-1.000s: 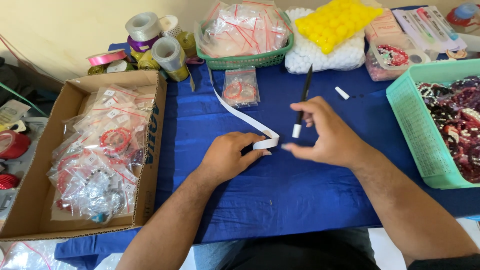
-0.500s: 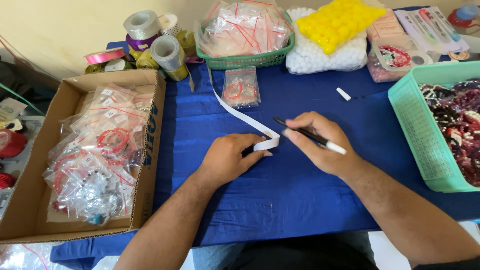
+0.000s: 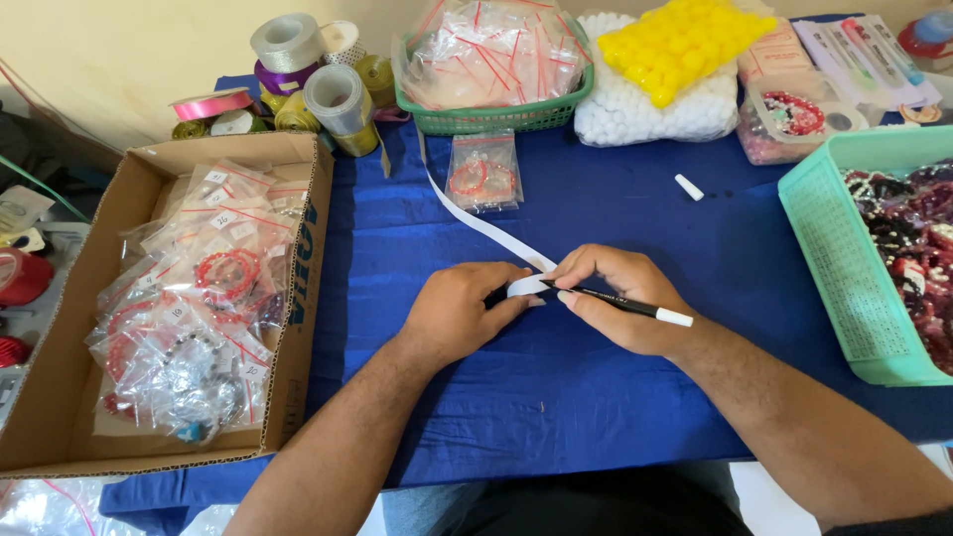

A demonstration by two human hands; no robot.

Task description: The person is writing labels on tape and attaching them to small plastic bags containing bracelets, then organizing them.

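A long white paper strip (image 3: 475, 220) runs across the blue cloth (image 3: 556, 397) from the green basket down to my hands. My left hand (image 3: 459, 310) presses the strip's near end flat on the cloth. My right hand (image 3: 617, 298) grips a thin black pen with a white end (image 3: 635, 308), its tip resting on the strip end just beside my left fingers. The pen's white cap (image 3: 688, 187) lies loose on the cloth farther back. A small clear bag with red bracelets (image 3: 483, 174) lies behind the strip.
A cardboard box (image 3: 69, 397) of bagged bracelets stands at the left. Ribbon rolls (image 3: 328, 89) and a green basket of bags (image 3: 496, 109) line the back, beside white and yellow foam balls (image 3: 675, 60). A teal basket of beads (image 3: 844, 258) stands at the right.
My right hand turned the pen from upright into a writing grip and brought its tip down onto the strip end. My left hand stayed pressing the strip.
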